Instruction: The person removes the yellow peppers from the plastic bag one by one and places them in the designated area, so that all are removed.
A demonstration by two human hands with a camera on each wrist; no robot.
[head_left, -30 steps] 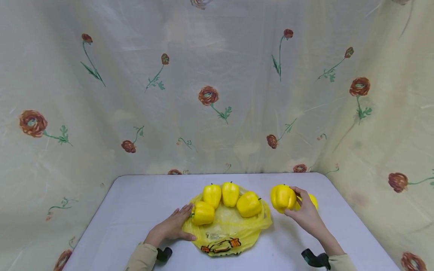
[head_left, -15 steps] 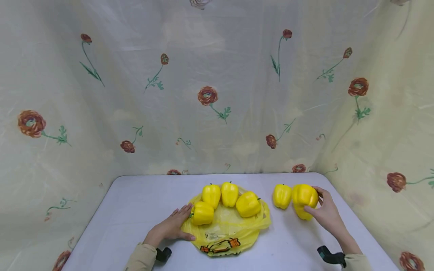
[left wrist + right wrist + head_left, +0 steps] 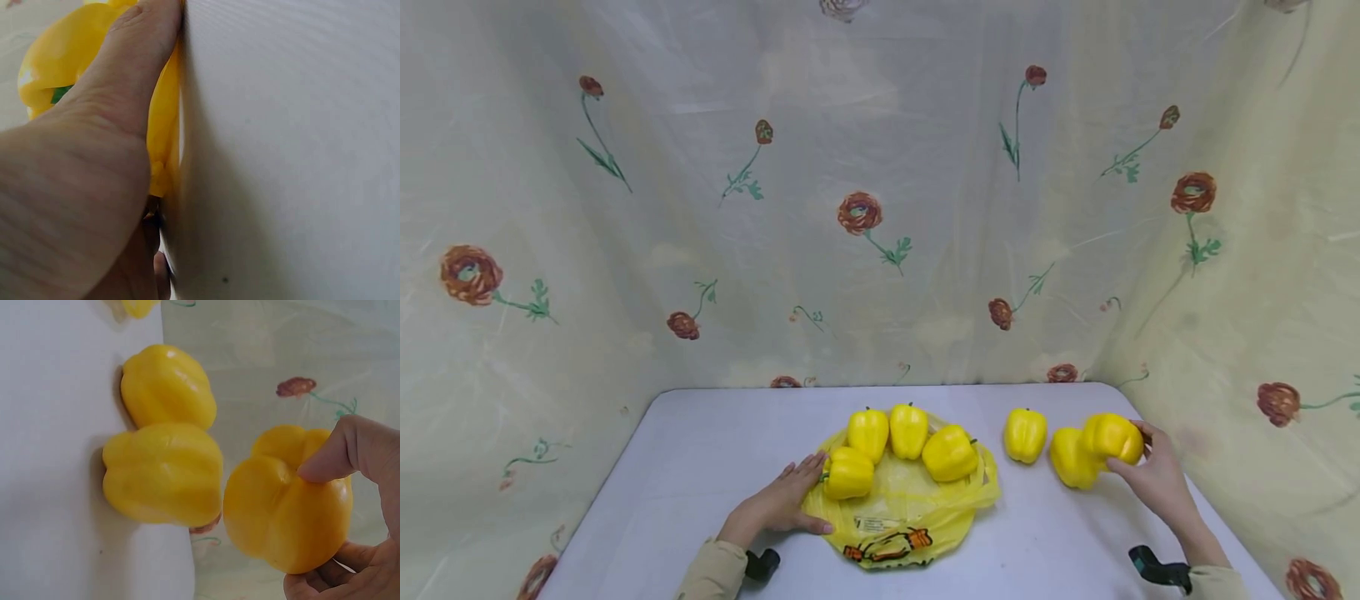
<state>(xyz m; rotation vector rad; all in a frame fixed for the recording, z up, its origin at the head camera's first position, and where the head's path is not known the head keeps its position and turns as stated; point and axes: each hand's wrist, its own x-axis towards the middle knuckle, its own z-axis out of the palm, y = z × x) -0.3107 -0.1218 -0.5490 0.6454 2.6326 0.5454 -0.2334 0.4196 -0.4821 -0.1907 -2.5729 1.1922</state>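
Peppers point(image 3: 951, 453): seven are showing, three of them right
Bag point(image 3: 917, 502): one
Hands point(image 3: 780, 501): two
Table point(image 3: 722, 433): one
Wrist cameras point(image 3: 1159, 570): two

Glossy yellow bell pepper point(image 3: 1112, 440), tilted, held aloft, yellow plastic bag point(image 3: 910, 500) spread beneath four similar peppers point(image 3: 870, 433)

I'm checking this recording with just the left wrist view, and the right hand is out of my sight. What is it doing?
Observer: The right hand grips a yellow pepper.
Operator: Is that one sitting on the table?
Observer: No, the right wrist view shows it held clear of the surface.
Operator: I make out one pepper clearly beyond the left hand. How many are grouped there?
Observer: The head view shows four, all on a yellow bag.
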